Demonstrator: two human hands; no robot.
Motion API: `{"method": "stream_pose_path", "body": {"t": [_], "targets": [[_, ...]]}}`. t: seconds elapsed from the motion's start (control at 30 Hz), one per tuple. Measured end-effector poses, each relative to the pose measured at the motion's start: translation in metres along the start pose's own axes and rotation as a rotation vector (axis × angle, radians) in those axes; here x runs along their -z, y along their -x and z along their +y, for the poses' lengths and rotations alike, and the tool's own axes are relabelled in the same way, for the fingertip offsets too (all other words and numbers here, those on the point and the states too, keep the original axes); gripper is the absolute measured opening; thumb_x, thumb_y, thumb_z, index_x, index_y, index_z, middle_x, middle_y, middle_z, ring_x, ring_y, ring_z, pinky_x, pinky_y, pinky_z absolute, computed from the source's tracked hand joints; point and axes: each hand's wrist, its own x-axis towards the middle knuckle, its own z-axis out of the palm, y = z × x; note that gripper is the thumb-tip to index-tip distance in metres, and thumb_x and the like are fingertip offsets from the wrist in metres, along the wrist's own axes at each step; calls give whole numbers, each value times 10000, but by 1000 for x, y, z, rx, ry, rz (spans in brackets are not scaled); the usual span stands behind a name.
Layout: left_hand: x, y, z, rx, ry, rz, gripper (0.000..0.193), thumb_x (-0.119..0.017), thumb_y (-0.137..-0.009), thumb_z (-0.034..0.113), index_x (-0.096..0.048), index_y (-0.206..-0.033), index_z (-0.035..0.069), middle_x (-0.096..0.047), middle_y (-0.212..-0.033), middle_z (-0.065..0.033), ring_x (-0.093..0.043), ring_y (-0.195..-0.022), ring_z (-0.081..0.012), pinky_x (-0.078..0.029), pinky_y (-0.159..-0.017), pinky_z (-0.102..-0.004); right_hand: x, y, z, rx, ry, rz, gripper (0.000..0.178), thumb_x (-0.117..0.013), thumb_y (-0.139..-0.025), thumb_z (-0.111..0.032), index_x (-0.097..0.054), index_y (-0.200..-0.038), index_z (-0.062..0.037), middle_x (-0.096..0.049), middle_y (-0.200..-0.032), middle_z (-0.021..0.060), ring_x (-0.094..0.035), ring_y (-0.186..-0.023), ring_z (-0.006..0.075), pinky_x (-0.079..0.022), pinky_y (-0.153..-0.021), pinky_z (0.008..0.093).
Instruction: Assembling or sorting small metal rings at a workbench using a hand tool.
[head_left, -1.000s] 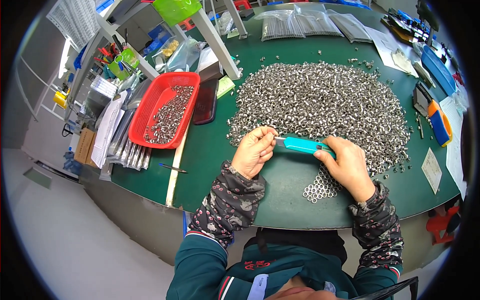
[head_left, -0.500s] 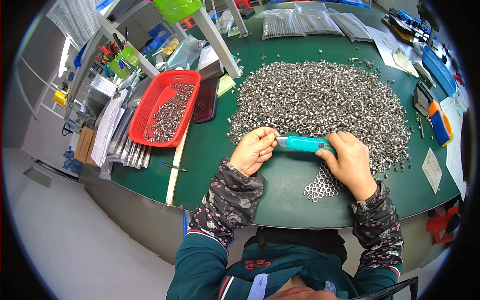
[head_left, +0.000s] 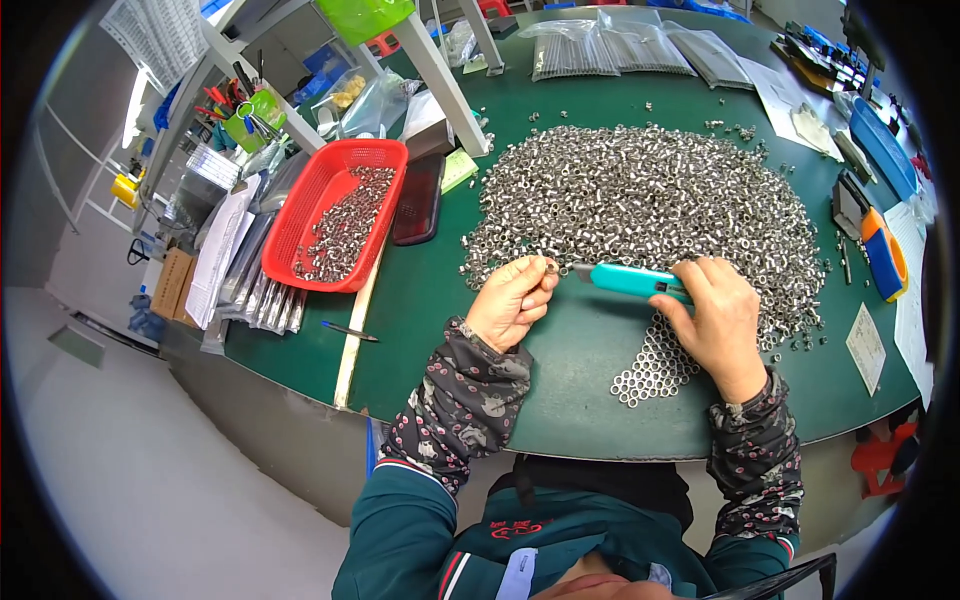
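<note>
Between the thumb and fingers of my left hand (head_left: 513, 303) is pinched a small metal ring (head_left: 552, 267). My right hand (head_left: 718, 318) grips a teal utility knife (head_left: 634, 280), its blade out and pointing left, a little apart from the ring. Just beyond both hands spreads a big heap of small silvery metal rings (head_left: 640, 185). Under and beside my right hand, a single layer of rings (head_left: 652, 370) lies flat on the green table (head_left: 570, 400).
At left stands a red plastic basket (head_left: 285, 235) partly filled with small metal pieces, a dark phone-like slab (head_left: 418, 200) beside it. A pen (head_left: 350, 331) lies near a wooden strip (head_left: 352, 362). An orange-and-blue tool (head_left: 884, 258) rests at right. Bagged rods (head_left: 575, 50) lie at the back.
The knife has moved right with my right hand, so its blade has drawn away from the ring in my left hand. The whole view has shifted slightly.
</note>
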Motion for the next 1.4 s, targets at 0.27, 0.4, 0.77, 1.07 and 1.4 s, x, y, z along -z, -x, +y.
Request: {"method": "stream_pose_path", "body": {"t": [0.27, 0.4, 0.77, 1.07, 1.4], "targets": [[-10, 2, -2, -88, -195, 79, 116, -498, -913, 175, -516, -899, 61, -430, -714, 32, -304, -489, -8, -220, -388, -142, -3, 5, 4, -20, 13, -176, 268, -709, -645, -260, -569, -759, -62, -508, -660, 79, -532, -650, 266, -416, -550, 377], [-18, 2, -5, -169, -606, 206, 116, -588, -856, 175, -570, -863, 61, -447, -672, 42, -356, -533, -24, -292, -459, -177, 1, 1, 3, -103, 45, -40, 242, -709, -658, -243, -562, -735, -67, -519, -652, 78, -539, -632, 258, -424, -533, 374], [-49, 9, -13, -838, -1523, 213, 145, -671, -733, 130, -562, -780, 47, -550, -719, -92, -566, -639, -284, -453, -546, -343, -2, -1, 10, -183, -52, 146, 231, -714, -673, -222, -588, -779, -60, -535, -658, 74, -540, -611, 252, -420, -526, 356], [-30, 6, -3, -202, -411, 190, 115, -478, -923, 186, -476, -869, 84, -482, -726, 4, -260, -454, -1, -203, -383, -149, 1, -1, 6, -127, -62, 114, 229, -711, -678, -223, -582, -774, -60, -529, -646, 80, -536, -604, 256, -414, -522, 361], [-13, 3, -7, -133, -98, 99, 129, -456, -931, 183, -525, -957, 77, -511, -785, -31, -313, -468, -12, -237, -377, -136, -7, 5, -1, -127, -82, -17, 255, -708, -680, -257, -562, -747, -59, -512, -627, 77, -533, -600, 259, -408, -519, 374]]}}
